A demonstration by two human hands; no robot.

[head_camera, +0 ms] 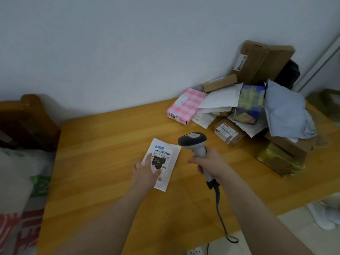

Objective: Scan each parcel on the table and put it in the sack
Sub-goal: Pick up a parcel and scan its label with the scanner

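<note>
Sack (22, 181), at nine o'clock, off the table's left edge: soft white woven stuff with green and red print, slumped, its mouth not visible to us; risk, we judge, that a slack mouth lets a parcel slip to the floor; table (103, 140): smooth varnished yellow wood, slick enough for thin mail to skate; left hand (145, 173), near the centre: fingers straight, tips pressing flat on the parcel, nothing gripped; flat parcel (170, 169), the item being handled, lying on the table at nine o'clock of the scanner: thin white rectangular pouch, printed label upward, barcode near its far edge; risk, we judge, that the fingers lie close below the barcode and could shade or cover it, spoiling the read; scanner (195, 142): grey and white hard plastic, pistol-shaped, dark head turned towards the label; right hand (211, 162): fingers wrapped tight round the scanner's handle; cable (219, 205), trailing to six o'clock over the table edge: thin, flexible, liable to snag; pile of parcels (248, 107), at two o'clock against the wall: brown card boxes, crumpled plastic bags, a pink checked packet (185, 105), loosely stacked; a nudge could topple it, we think.
</note>
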